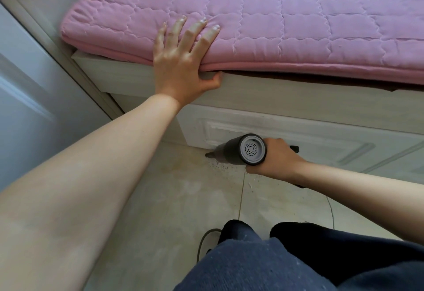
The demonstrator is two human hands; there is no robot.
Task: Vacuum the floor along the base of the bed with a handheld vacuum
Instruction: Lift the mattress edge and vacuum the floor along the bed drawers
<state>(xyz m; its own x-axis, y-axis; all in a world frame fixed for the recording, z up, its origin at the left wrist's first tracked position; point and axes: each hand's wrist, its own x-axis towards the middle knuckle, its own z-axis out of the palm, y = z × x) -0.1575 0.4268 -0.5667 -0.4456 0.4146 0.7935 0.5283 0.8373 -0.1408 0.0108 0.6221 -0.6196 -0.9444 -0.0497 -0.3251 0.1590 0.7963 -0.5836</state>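
— Where is everything?
— My left hand [181,61] lies on the mattress pad's [286,22] near edge, thumb on the bed frame [298,98] below it. My right hand [277,160] holds the vacuum [241,150] low before the drawer front [309,139].
— And its nozzle?
— Leftward, at the floor [183,199] beside the bed's base, crumbs [220,166] just behind it. My knees are nearest me

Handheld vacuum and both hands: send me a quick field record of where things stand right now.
vacuum: dark handheld vacuum, nozzle pointing left, tip at the floor by the bed base
right hand: right hand wrapped around the vacuum's rear end
left hand: left hand pressed flat on the pink quilted mattress pad, thumb hooked under its edge
bed base: pale panelled bed base directly behind the vacuum
debris: dark specks on the tiled floor beneath the vacuum body
cord: thin cable by the knees
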